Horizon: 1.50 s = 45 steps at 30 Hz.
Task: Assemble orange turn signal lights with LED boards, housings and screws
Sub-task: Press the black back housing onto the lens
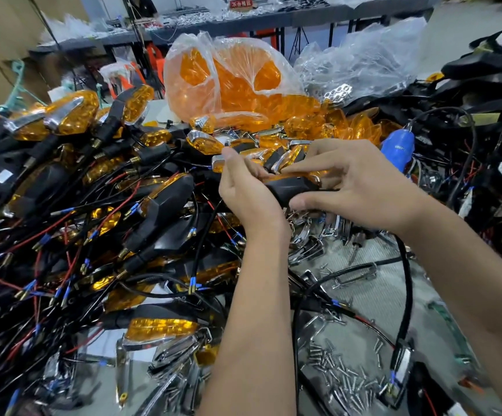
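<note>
1. A black housing (291, 187) with an orange lens (288, 176) on its top is held between both hands, raised over the middle of the cluttered bench.
2. The left end of the housing is gripped by the left hand (248, 190), its fingers curled round it and the thumb pointing up.
3. The right end is grasped by the right hand (360, 187): the thumb is pressed under the black body, the index finger is laid along the orange lens, and the other fingers are spread loosely above.
4. A heap of finished turn signals (93, 205) with black, red and blue-tipped wires is piled at the left.
5. A clear plastic bag of orange lenses (228, 82) is seen behind the hands, with loose lenses spilled beside it.
6. A blue tool (398, 147) is seen just right of the right hand.
7. Loose screws (342, 373) are scattered on the bench at lower right, with chrome trim pieces (309, 244) nearer the wrists.
</note>
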### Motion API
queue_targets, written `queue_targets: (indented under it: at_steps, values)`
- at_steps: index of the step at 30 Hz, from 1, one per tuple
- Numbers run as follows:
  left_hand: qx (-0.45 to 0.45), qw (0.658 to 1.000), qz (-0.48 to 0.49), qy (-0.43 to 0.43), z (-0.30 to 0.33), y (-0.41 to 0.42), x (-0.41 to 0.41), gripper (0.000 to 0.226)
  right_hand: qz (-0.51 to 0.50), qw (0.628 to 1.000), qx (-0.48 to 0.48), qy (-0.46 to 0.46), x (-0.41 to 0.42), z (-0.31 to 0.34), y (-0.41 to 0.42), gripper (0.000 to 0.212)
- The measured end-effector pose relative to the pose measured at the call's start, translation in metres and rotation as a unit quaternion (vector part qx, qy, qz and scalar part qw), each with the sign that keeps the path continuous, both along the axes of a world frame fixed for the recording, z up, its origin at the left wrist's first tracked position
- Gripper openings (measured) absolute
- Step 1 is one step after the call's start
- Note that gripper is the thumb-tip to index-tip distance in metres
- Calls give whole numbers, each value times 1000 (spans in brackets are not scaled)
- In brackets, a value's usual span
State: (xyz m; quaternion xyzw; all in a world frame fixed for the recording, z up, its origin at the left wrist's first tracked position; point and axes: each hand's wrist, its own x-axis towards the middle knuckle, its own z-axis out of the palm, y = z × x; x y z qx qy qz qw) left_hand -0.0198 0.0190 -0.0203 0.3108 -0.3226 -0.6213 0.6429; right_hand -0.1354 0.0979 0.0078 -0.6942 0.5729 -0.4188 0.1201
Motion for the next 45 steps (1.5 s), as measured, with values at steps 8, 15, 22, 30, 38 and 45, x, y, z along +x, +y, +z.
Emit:
queue_targets:
  at_steps: [8, 15, 22, 30, 38, 45]
  values:
    - [-194, 940, 122, -252, -6, -2, 4, 63, 17, 998, 61, -14, -3, -1, 0, 37]
    - [-185, 880, 117, -422, -11, -9, 5, 80, -29, 996, 8, 85, -5, -2, 0, 55]
    - [-219, 879, 88, -414, -8, -7, 7, 90, -20, 998, -9, 63, -5, 0, 3, 50]
    - [-205, 890, 66, -403, -3, -9, 12, 78, 3, 995, -7, 96, 4, 2, 1, 35]
    - [-232, 897, 29, -374, -1, -6, 14, 89, 8, 998, 24, 60, -1, 0, 2, 29]
    - [-256, 891, 61, -369, -4, -3, 11, 86, 32, 986, 132, -97, -10, -10, 4, 25]
